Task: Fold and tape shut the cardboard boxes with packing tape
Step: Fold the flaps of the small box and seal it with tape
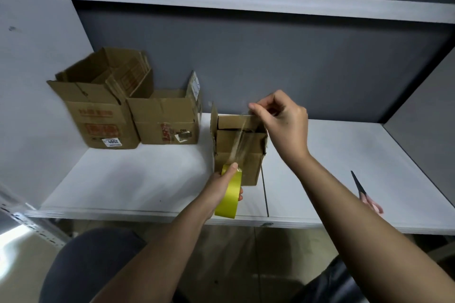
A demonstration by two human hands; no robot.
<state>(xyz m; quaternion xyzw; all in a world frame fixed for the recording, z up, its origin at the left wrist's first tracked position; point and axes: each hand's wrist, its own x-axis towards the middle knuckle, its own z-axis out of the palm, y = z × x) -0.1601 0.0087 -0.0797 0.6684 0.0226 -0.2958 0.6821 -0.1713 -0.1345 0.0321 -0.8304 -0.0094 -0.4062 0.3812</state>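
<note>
At left we see two open boxes waiting; our left hand curls around the tape roll to feed it; the strip spans the small box; our right hand pinches its end for tension; scissors lie ready.

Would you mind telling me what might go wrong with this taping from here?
The clear tape strip stretched from the yellow tape roll in the left hand to the right hand may twist or stick to itself. The small brown cardboard box, with one flap raised, could shift, since neither hand steadies it.
</note>
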